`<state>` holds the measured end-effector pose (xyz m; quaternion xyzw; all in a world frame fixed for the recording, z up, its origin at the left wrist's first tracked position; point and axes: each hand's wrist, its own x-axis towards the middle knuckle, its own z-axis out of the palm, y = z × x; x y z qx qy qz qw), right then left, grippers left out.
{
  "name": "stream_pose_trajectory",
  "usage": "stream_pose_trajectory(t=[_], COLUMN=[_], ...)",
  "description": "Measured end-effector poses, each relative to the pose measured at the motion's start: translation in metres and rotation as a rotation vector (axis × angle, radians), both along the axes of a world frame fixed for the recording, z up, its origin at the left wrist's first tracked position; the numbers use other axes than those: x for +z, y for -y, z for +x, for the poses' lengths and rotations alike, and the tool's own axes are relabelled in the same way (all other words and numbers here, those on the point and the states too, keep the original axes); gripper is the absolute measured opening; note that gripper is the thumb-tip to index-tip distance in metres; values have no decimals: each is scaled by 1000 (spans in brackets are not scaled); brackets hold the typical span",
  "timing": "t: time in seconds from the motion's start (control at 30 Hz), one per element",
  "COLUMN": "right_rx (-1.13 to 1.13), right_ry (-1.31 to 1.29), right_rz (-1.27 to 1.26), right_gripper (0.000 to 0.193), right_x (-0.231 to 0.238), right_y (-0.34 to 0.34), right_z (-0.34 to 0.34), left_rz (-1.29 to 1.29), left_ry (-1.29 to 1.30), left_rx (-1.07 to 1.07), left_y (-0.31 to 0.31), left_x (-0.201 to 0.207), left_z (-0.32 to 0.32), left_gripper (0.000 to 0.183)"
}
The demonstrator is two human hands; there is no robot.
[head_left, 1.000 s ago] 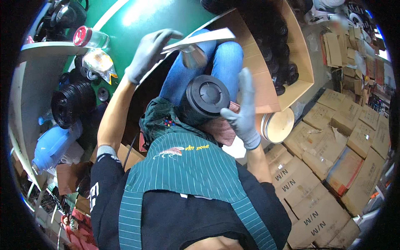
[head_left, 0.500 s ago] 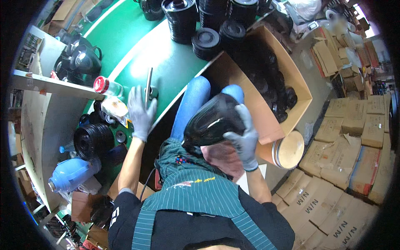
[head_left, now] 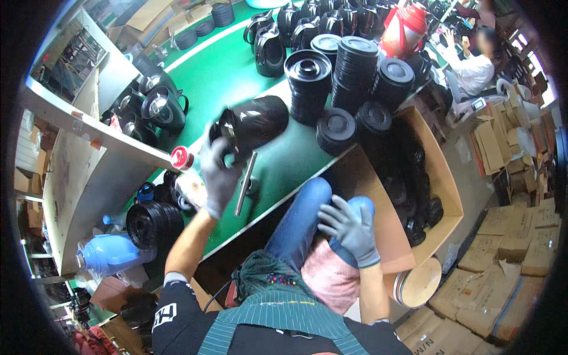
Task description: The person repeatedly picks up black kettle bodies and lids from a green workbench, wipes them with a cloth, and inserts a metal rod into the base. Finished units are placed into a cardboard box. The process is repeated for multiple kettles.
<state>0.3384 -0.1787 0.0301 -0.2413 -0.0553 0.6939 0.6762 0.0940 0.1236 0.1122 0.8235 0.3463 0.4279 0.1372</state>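
Note:
My left hand (head_left: 218,174), in a grey glove, grips a glossy black kettle body (head_left: 255,121) that is blurred just above the green table (head_left: 207,83). A thin metal strip (head_left: 245,183) runs along the right side of that hand; I cannot tell whether the hand holds it. My right hand (head_left: 350,228), also gloved, hovers with its fingers spread over my knee in blue jeans (head_left: 302,213) and a pink cloth (head_left: 331,278). It holds nothing.
Stacks of black lids (head_left: 307,83) and rows of black kettles (head_left: 296,23) fill the far table, beside a red kettle (head_left: 405,29). A cardboard box (head_left: 441,177) of black parts stands at my right. Shelves (head_left: 89,177) and a blue bottle (head_left: 112,254) are left. Another person (head_left: 476,62) sits far right.
The black kettle body left my lap and right hand and is now at my left hand over the table. My right hand has opened. The view tilted up toward the table.

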Motion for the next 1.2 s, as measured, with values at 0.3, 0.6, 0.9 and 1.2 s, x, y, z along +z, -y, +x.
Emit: stream_pose_trajectory(t=[0.3, 0.6, 0.9, 1.2], right_rx=[-9, 64, 122, 2], right_ry=[-79, -50, 19, 1182], right_rz=[119, 120, 140, 243], right_gripper=[81, 83, 80, 54], right_x=[-43, -50, -49, 51], right_y=[20, 16, 8, -51], right_z=[17, 19, 14, -30], left_rz=[-19, 197, -64, 382], left_ry=[-197, -630, -1045, -665], left_rx=[282, 464, 702, 167], left_y=[-284, -312, -268, -104], left_x=[-34, -22, -27, 80], left_z=[89, 43, -134, -65], left_gripper=[59, 74, 26, 34])
